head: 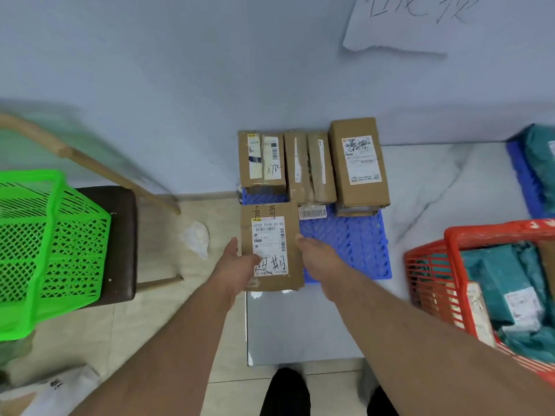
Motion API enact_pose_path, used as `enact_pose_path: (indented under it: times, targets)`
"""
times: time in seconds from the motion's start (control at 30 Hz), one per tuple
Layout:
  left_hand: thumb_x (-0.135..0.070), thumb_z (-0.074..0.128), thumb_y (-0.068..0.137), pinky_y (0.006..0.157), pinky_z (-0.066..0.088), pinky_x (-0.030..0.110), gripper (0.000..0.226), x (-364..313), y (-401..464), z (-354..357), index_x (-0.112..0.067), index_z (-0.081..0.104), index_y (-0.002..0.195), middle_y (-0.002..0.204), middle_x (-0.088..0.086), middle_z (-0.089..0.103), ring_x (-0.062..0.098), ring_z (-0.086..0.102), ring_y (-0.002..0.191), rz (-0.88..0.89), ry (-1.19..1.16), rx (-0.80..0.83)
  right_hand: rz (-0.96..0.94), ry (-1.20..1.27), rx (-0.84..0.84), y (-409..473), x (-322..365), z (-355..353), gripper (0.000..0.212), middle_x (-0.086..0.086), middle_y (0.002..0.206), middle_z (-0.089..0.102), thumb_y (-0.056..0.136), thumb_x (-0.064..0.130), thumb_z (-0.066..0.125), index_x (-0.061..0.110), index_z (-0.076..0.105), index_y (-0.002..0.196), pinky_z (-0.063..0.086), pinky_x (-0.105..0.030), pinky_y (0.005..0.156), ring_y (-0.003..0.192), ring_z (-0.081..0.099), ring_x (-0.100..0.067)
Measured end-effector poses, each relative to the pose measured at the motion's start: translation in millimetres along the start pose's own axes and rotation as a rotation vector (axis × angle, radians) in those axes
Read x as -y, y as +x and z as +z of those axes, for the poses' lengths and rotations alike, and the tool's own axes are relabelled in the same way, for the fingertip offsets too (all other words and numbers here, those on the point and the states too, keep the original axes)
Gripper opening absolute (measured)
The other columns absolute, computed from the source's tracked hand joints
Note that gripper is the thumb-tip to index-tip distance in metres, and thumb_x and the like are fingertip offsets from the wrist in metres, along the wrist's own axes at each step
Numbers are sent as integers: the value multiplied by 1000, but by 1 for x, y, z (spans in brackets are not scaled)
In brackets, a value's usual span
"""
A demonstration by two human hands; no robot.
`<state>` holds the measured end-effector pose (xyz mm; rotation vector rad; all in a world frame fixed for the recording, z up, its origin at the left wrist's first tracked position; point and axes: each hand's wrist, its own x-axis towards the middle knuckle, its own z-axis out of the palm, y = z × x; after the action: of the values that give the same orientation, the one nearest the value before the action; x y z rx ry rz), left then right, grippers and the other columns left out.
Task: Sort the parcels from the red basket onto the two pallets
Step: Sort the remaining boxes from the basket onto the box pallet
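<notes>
Both my hands hold one brown cardboard parcel (pixel 271 223) with a white label and black handwriting, over the front left corner of a blue pallet (pixel 354 244). My left hand (pixel 237 265) grips its left edge with the thumb on the label. My right hand (pixel 318 259) grips its right edge. Three cardboard boxes stand along the pallet's back: a left box (pixel 261 159), a middle box (pixel 309 168) and a taller right box (pixel 357 163). The red basket (pixel 432 274) at the right holds teal bags (pixel 495 274). A second blue pallet (pixel 522 175) with a teal bag sits at the far right.
A green basket (pixel 45 244) rests on a dark-seated chair (pixel 120 241) at the left. Crumpled plastic (pixel 196 238) lies on the floor beside the chair. A small barcode label (pixel 312 212) lies on the pallet. A handwritten paper sign (pixel 420 19) hangs on the wall.
</notes>
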<state>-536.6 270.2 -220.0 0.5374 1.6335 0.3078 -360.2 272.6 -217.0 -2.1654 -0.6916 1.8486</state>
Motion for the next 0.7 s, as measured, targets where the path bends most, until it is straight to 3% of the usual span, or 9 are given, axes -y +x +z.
enact_pose_path:
  times: [0.1, 0.13, 0.17, 0.23, 0.33, 0.43, 0.5, 0.6, 0.7]
  targets:
    - [-13, 57, 106, 45, 46, 15, 72, -14, -37, 9, -19, 19, 167, 153, 3, 51, 1, 50, 73, 47, 5, -75, 18, 8, -12, -44, 5, -23, 50, -7, 137, 67, 113, 39, 44, 4, 59, 146, 43, -38, 105, 135, 57, -29]
    - [-13, 56, 106, 48, 48, 16, 63, -20, -47, 14, -19, 30, 164, 147, 3, 55, 1, 52, 74, 63, -7, -83, -1, -6, -15, -58, 5, -33, 53, 7, 151, 37, 113, 40, 43, 3, 56, 149, 42, -38, 108, 134, 57, -28]
    - [-13, 55, 106, 56, 51, 21, 50, -26, -58, 20, -22, 45, 154, 137, -2, 60, 4, 59, 77, 75, -15, -78, -10, -14, -17, -69, 2, -43, 54, 0, 107, 45, 113, 44, 43, 6, 56, 149, 42, -37, 106, 128, 58, -25]
    - [-15, 57, 104, 70, 52, 29, 37, -38, -81, 37, -26, 57, 140, 137, 1, 68, 15, 71, 94, 103, -28, -70, -42, -10, -39, -91, -6, -68, 57, -4, 120, 61, 110, 52, 44, 10, 59, 144, 45, -35, 103, 115, 60, -22]
    - [-29, 64, 102, 87, 44, 31, 60, -55, -117, 75, -25, 42, 157, 152, -4, 55, 22, 59, 127, 145, 8, -39, -90, 56, -97, -121, -23, -119, 64, -21, 140, 65, 104, 56, 49, 5, 61, 140, 50, -48, 111, 131, 63, -35]
    - [-34, 66, 100, 84, 45, 31, 54, -63, -148, 127, -23, 49, 150, 145, 3, 58, 29, 58, 128, 198, 65, 13, -115, 153, -133, -154, -39, -178, 56, -16, 109, 69, 89, 54, 61, 5, 71, 116, 46, -38, 87, 104, 71, -27]
    - [-33, 66, 99, 85, 47, 33, 52, -66, -167, 168, -21, 52, 148, 148, 11, 57, 35, 56, 134, 230, 101, 38, -137, 217, -150, -169, -56, -220, 29, -18, 104, 67, 92, 44, 64, 16, 72, 98, 50, -44, 90, 98, 68, -27]
    - [-32, 66, 101, 115, 43, 40, 58, -62, -193, 236, -21, 47, 154, 156, -1, 51, 24, 51, 141, 260, 93, 104, -91, 350, -141, -180, -94, -287, 23, -17, 140, 68, 110, 40, 55, 21, 69, 112, 48, -48, 118, 129, 66, -28]
    - [-29, 66, 100, 112, 46, 42, 53, -43, -206, 305, -15, 52, 150, 150, 0, 58, 22, 58, 134, 264, 117, 107, -16, 365, -115, -175, -136, -347, 54, -12, 157, 57, 111, 46, 50, 7, 55, 147, 43, -47, 123, 141, 57, -29]
